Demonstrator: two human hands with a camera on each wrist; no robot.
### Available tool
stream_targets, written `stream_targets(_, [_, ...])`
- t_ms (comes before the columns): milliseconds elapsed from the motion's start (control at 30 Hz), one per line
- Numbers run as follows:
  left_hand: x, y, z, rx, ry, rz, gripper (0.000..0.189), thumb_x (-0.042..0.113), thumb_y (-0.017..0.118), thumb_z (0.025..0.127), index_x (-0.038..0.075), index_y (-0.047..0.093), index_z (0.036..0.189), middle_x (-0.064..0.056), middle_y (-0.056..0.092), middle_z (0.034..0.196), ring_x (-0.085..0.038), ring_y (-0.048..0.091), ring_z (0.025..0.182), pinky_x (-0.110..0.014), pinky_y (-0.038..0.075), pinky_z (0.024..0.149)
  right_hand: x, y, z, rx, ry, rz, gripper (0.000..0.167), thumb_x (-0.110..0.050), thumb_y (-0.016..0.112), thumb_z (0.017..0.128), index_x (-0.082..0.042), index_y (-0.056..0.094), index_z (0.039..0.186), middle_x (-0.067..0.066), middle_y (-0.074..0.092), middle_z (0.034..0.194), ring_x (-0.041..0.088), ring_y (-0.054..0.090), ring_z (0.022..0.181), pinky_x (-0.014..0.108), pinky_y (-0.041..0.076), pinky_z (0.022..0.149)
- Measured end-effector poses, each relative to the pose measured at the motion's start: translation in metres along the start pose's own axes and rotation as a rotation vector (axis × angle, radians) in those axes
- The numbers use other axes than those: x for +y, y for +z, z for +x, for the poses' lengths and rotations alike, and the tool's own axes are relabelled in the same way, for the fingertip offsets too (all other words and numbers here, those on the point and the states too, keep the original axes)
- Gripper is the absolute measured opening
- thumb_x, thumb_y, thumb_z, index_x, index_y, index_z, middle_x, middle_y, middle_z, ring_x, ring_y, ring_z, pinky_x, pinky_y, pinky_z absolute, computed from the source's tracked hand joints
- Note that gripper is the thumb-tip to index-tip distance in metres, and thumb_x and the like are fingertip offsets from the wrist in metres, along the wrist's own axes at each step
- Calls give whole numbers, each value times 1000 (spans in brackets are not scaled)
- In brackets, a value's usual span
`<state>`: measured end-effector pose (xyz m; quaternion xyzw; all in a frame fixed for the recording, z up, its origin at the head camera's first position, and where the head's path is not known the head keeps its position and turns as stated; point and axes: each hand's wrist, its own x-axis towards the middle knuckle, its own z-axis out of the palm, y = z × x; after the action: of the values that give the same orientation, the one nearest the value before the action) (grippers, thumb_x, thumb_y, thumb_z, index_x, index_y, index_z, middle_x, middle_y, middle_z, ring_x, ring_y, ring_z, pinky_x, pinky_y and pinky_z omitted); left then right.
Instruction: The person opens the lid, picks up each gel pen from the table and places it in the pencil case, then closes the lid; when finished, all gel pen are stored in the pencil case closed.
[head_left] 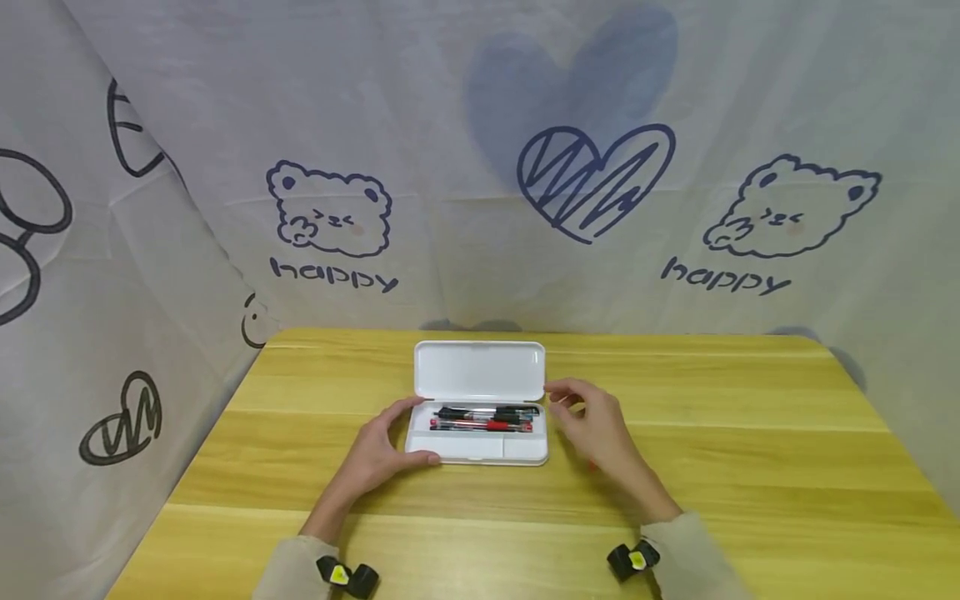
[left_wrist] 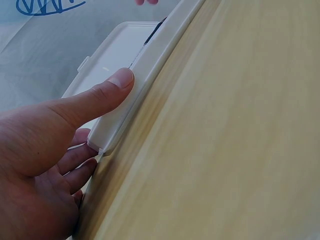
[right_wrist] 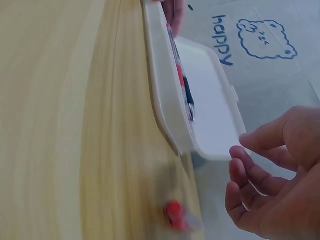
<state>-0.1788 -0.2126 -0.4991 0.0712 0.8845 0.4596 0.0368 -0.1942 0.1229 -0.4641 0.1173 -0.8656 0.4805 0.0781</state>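
A white pencil case [head_left: 467, 448] lies on the table with its lid [head_left: 480, 371] raised at the back. Several pens rest in its long rear compartment, among them black ones [head_left: 517, 411] and a red one [head_left: 497, 426]. My left hand [head_left: 372, 452] holds the case's left end, thumb on the front rim and fingers round the far corner, as the left wrist view also shows. Beside the right end is my right hand [head_left: 600, 425], its fingers loosely bent and holding nothing; in the right wrist view a fingertip [right_wrist: 243, 140] is right at the lid's edge.
A red-ended pen [right_wrist: 176, 212] lies on the wooden table [head_left: 712, 467] to the right of the case, mostly hidden under my right hand in the head view. A printed cloth [head_left: 450, 108] hangs behind the table and along its left side.
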Motion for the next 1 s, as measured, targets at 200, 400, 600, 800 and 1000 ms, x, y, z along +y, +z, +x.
stream_targets(200, [-1,0,0,2,2,3,93,38,98,68,19,53,148,-15,44,157,-36,34,148,-56,26,121,16,-20,-3,-29,64,-72,31,0,70,94,0,67,124,6,67,96,21,65,88,32,57,75])
stream_targets(400, [-3,0,0,1,1,-1,93,38,98,68,19,53,147,-15,44,157,-35,34,149,-56,26,122,31,-30,-6,-74,123,-164,38,-3,77,90,4,64,125,9,66,95,18,60,80,27,53,68])
stream_targets(600, [-2,0,0,1,3,3,93,39,97,68,19,53,148,-15,43,158,-36,33,149,-56,26,121,33,-32,-7,-142,173,-282,49,-9,84,84,8,64,125,8,59,87,18,52,76,28,45,62])
stream_targets(800, [-1,-1,1,-3,9,-1,92,39,97,68,19,53,147,-15,43,158,-35,33,149,-56,26,122,33,-38,-8,-135,176,-301,44,0,73,84,8,65,126,4,66,82,16,57,71,29,49,60])
stream_targets(1000, [0,0,0,-6,2,-4,92,38,97,68,19,53,147,-14,43,158,-35,33,149,-56,25,122,34,-44,-7,-160,202,-172,54,-2,65,86,3,57,139,10,66,94,20,60,78,27,50,57])
